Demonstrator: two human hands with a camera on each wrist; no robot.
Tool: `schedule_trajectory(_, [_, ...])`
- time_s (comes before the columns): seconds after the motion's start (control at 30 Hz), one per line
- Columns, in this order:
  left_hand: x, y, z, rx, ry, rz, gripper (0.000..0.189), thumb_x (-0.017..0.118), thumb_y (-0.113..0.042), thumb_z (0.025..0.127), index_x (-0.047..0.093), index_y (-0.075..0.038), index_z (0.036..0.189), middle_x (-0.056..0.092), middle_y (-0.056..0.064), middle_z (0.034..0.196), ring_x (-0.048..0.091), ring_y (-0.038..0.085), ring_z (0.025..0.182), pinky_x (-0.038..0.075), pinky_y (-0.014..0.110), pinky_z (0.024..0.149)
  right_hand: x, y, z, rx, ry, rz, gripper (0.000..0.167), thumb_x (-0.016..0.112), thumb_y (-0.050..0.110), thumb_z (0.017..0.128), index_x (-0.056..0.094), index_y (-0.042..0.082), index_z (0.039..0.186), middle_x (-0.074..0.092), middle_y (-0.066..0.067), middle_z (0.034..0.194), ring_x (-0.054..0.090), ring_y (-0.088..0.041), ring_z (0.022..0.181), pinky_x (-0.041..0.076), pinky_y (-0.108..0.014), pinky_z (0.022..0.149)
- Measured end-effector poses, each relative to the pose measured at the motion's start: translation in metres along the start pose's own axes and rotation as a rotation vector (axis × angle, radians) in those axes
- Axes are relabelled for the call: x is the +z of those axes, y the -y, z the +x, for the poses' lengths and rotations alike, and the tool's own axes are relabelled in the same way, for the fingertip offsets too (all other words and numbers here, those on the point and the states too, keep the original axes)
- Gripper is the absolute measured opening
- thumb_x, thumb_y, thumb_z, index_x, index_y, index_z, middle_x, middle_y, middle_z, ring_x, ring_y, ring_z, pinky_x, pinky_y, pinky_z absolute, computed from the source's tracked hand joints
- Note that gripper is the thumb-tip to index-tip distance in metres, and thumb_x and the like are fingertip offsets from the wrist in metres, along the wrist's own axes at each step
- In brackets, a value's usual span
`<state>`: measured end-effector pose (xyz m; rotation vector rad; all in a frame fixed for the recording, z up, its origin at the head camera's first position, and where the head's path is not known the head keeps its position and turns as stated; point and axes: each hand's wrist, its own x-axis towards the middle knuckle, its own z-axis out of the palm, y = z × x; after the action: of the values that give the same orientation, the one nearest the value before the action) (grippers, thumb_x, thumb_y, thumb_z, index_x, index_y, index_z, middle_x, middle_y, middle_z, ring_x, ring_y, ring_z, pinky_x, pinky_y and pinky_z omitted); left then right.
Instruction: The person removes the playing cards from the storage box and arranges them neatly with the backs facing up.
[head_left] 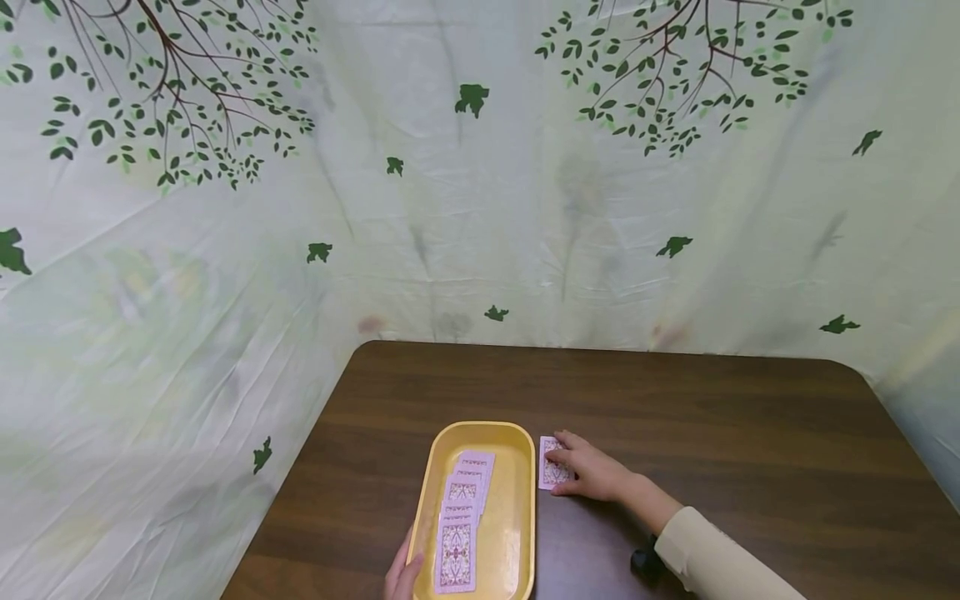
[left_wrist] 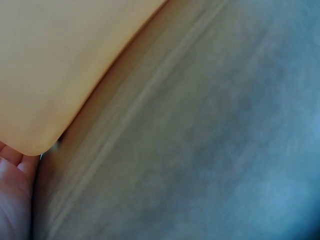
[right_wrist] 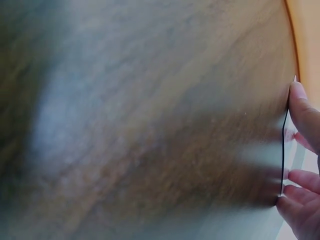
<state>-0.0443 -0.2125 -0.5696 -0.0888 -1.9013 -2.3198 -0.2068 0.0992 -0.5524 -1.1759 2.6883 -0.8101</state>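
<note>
A yellow tray stands on the table, with several pink patterned playing cards lying overlapped, backs up, along its left half. My left hand grips the tray's left side near the front, thumb at the rim. In the left wrist view, part of that hand shows beside the tray's corner. Just right of the tray, my right hand holds another playing card by its opposite edges. The right wrist view shows this card edge-on and slightly bent between the thumb and fingers.
The brown wooden table extends far to the right and back. A small black object, partly hidden, is by the right sleeve. Behind the table hangs a pale cloth printed with leaves and branches.
</note>
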Motion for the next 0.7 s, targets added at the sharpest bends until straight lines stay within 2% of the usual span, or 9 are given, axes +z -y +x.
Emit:
schedule_trajectory(0.07, [-0.0001, -0.0006, 0.0001, -0.004, -0.006, 0.026, 0.052, 0.038, -0.006, 0.095, 0.052, -0.053, 0.113, 0.055, 0.032, 0.108, 0.060, 0.009, 0.087, 0.050, 0.024, 0.072, -0.0010, 0.0004, -0.0002, -0.004, 0.000, 0.003, 0.053, 0.073, 0.028, 0.078, 0.059, -0.003, 0.117, 0.037, -0.034, 0.131, 0.032, -0.047, 0.122, 0.030, -0.055, 0.098])
schedule_trajectory(0.13, [-0.0005, -0.0010, 0.0003, -0.014, -0.003, 0.043, 0.052, 0.038, -0.007, 0.095, 0.051, -0.054, 0.113, 0.047, 0.043, 0.107, 0.060, 0.009, 0.087, 0.050, 0.024, 0.073, -0.0018, 0.0009, -0.0007, -0.002, 0.007, 0.006, 0.053, 0.073, 0.028, 0.078, 0.059, -0.003, 0.118, 0.036, -0.034, 0.131, 0.031, -0.047, 0.123, 0.029, -0.054, 0.098])
schedule_trajectory(0.17, [-0.0004, -0.0006, 0.0004, -0.009, 0.003, 0.038, 0.052, 0.038, -0.007, 0.095, 0.051, -0.054, 0.114, 0.050, 0.037, 0.109, 0.060, 0.009, 0.087, 0.050, 0.023, 0.073, -0.0023, 0.0012, -0.0007, -0.002, 0.011, 0.010, 0.053, 0.073, 0.028, 0.078, 0.059, -0.004, 0.118, 0.036, -0.034, 0.132, 0.031, -0.048, 0.123, 0.029, -0.055, 0.098])
schedule_trajectory(0.33, [-0.0003, -0.0002, 0.0000, 0.018, 0.015, 0.026, 0.052, 0.037, -0.005, 0.096, 0.051, -0.052, 0.115, 0.054, 0.032, 0.109, 0.059, 0.008, 0.089, 0.049, 0.022, 0.074, -0.0042, 0.0025, -0.0010, 0.003, 0.024, 0.027, 0.052, 0.072, 0.027, 0.079, 0.058, -0.004, 0.119, 0.035, -0.034, 0.132, 0.029, -0.048, 0.124, 0.028, -0.055, 0.099])
schedule_trajectory(0.37, [-0.0002, -0.0002, -0.0002, 0.018, 0.011, 0.021, 0.052, 0.037, -0.005, 0.096, 0.051, -0.051, 0.115, 0.058, 0.024, 0.109, 0.059, 0.008, 0.089, 0.049, 0.022, 0.074, -0.0044, 0.0025, -0.0009, 0.005, 0.026, 0.032, 0.052, 0.072, 0.027, 0.079, 0.058, -0.004, 0.119, 0.034, -0.034, 0.133, 0.029, -0.048, 0.124, 0.028, -0.055, 0.099])
schedule_trajectory(0.4, [-0.0005, -0.0005, -0.0003, 0.015, 0.009, 0.023, 0.052, 0.037, -0.005, 0.096, 0.051, -0.051, 0.115, 0.056, 0.028, 0.108, 0.059, 0.008, 0.089, 0.049, 0.023, 0.074, -0.0045, 0.0025, -0.0009, 0.005, 0.026, 0.035, 0.052, 0.072, 0.027, 0.079, 0.058, -0.004, 0.119, 0.034, -0.034, 0.133, 0.029, -0.048, 0.124, 0.028, -0.055, 0.099])
schedule_trajectory(0.47, [-0.0007, -0.0003, -0.0002, 0.016, 0.008, 0.018, 0.052, 0.037, -0.005, 0.096, 0.051, -0.051, 0.115, 0.060, 0.017, 0.108, 0.059, 0.008, 0.089, 0.049, 0.022, 0.074, -0.0050, 0.0025, -0.0012, 0.008, 0.026, 0.042, 0.052, 0.072, 0.027, 0.079, 0.058, -0.004, 0.119, 0.034, -0.034, 0.133, 0.029, -0.048, 0.124, 0.028, -0.055, 0.099])
schedule_trajectory(0.57, [-0.0011, 0.0002, 0.0003, 0.016, 0.017, 0.009, 0.052, 0.036, -0.005, 0.096, 0.051, -0.051, 0.116, 0.060, 0.017, 0.109, 0.059, 0.008, 0.089, 0.049, 0.022, 0.074, -0.0050, 0.0020, -0.0016, 0.013, 0.028, 0.050, 0.052, 0.072, 0.026, 0.079, 0.058, -0.004, 0.119, 0.034, -0.033, 0.133, 0.028, -0.047, 0.125, 0.028, -0.055, 0.099])
schedule_trajectory(0.7, [-0.0009, 0.0005, 0.0003, 0.004, 0.005, 0.018, 0.052, 0.037, -0.005, 0.096, 0.052, -0.051, 0.114, 0.057, 0.026, 0.108, 0.060, 0.008, 0.089, 0.049, 0.023, 0.074, -0.0046, 0.0008, -0.0023, 0.011, 0.027, 0.050, 0.052, 0.072, 0.026, 0.080, 0.058, -0.003, 0.119, 0.034, -0.033, 0.134, 0.028, -0.046, 0.125, 0.027, -0.054, 0.099])
